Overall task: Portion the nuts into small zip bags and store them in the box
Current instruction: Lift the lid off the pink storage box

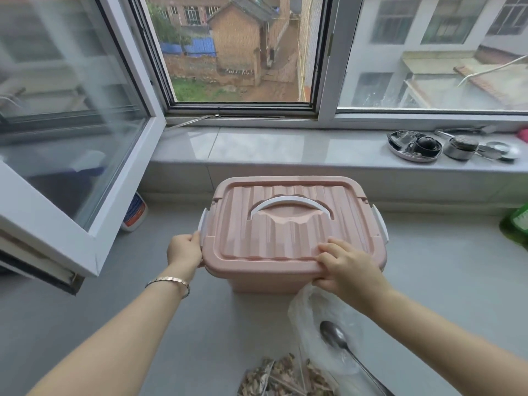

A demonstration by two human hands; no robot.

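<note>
A pink plastic box [291, 241] with a ribbed lid and a white carry handle [291, 205] stands on the grey counter, lid on. My left hand [185, 248] grips its left front corner beside the white side latch [203, 225]. My right hand [347, 265] presses on the lid's front right edge, fingers on top and thumb under the rim. Near the bottom edge lies a clear bag of brown nuts [285, 377]. A metal spoon [343, 350] rests on clear plastic bags [317, 318] just right of it.
An open window sash [71, 155] juts over the counter at the left. A white bottle [134, 211] stands under it. The grey windowsill [271, 148] behind the box holds metal dishes [414, 145] at the right. A green bottle [515, 224] sits at the right edge.
</note>
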